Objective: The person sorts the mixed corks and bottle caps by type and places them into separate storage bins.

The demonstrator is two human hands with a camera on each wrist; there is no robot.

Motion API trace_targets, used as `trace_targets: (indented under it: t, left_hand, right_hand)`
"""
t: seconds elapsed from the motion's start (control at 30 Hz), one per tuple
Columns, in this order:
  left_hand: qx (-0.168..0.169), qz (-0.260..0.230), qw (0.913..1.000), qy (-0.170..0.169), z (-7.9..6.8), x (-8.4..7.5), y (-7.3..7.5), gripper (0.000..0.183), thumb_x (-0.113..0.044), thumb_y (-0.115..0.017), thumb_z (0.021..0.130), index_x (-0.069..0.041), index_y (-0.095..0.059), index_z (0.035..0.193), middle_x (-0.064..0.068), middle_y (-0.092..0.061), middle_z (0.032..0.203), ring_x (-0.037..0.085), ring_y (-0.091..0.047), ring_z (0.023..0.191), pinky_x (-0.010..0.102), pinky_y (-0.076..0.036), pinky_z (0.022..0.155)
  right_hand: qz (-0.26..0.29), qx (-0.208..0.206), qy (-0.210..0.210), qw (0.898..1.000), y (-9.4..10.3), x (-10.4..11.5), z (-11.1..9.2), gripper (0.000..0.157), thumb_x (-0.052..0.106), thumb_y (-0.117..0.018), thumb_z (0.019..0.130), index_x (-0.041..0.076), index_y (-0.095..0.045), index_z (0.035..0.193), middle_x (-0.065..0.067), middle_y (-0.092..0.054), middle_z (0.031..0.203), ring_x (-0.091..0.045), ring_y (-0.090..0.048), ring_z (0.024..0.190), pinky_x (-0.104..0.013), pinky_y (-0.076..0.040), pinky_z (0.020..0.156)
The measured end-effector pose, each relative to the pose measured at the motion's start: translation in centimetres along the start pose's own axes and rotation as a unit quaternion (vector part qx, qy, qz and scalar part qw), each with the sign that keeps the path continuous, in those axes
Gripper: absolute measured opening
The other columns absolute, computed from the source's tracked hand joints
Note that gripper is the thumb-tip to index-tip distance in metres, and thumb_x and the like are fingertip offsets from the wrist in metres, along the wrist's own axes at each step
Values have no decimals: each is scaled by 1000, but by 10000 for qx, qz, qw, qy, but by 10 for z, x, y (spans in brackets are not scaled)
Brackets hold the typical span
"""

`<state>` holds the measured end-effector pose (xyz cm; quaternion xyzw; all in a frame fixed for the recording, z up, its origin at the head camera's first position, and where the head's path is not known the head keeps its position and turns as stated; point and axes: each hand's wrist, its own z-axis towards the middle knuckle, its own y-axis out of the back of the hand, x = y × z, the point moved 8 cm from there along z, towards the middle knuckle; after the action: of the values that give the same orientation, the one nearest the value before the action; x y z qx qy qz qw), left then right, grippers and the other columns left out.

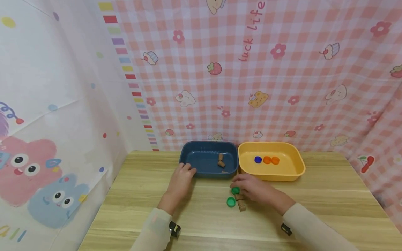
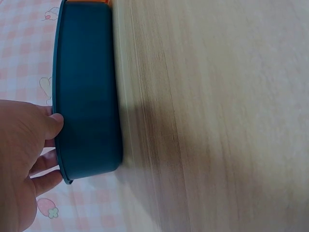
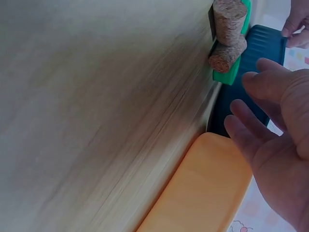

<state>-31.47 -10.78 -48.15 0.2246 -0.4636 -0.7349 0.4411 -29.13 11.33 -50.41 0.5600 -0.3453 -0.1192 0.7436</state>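
Observation:
My left hand [image 1: 181, 179] grips the near left rim of a dark blue plastic bin [image 1: 207, 175], thumb [image 2: 56, 121] on the outer wall and fingers over the inside. Two corks [image 1: 221, 163] lie in that bin, and a third brown piece barely shows behind its front wall. My right hand [image 1: 255, 190] hovers with loosely bent fingers, nothing between them, over a green bottle cap [image 1: 235, 190] on the table. A second green cap [image 1: 231, 202] lies nearer me. Beside the caps rest two more corks [image 1: 241, 205], end to end; the right wrist view shows them close up.
A yellow bin [image 1: 271, 177] stands against the blue one on its right, holding a blue cap [image 1: 258, 159] and two orange caps [image 1: 267, 160]. The wooden table [image 1: 132, 205] ends at a checkered curtain [image 1: 201, 118] just behind both bins.

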Motion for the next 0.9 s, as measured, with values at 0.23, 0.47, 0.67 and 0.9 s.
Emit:
trace_targets:
  t: [0.23,0.47,0.67,0.9]
  left_hand:
    - [-61,-9,10000,-48,0,-1,2,22,6,-69,86,-7,-80,100,9,-69,90,26,-55,78,37,-50,75]
    - [-23,-72,10000,36,0,0,1,22,5,-69,87,-8,-80,102,9,-69,92,26,-55,80,38,-50,76]
    - [27,-62,10000,61,0,-1,0,23,6,-70,87,-8,-80,102,9,-69,92,25,-55,80,38,-51,75]
    - [19,-84,10000,34,-1,-1,0,24,8,-71,85,-7,-80,102,9,-69,92,26,-56,81,38,-51,76]
  right_hand:
    - [8,325,-83,9994,-9,-3,8,23,2,-64,99,14,-77,114,-1,-70,123,-19,-64,112,-37,-56,99]
    - [-58,405,-131,9991,-13,-4,12,20,3,-64,99,14,-77,108,0,-71,117,-16,-63,106,-36,-56,96]
    - [-6,418,-177,9990,-15,-6,15,18,1,-66,97,12,-77,106,1,-71,109,-12,-63,99,-30,-57,90]
    - [-52,366,-159,9992,-15,-6,19,17,-2,-68,95,9,-78,104,-1,-73,103,-13,-66,95,-27,-58,85]
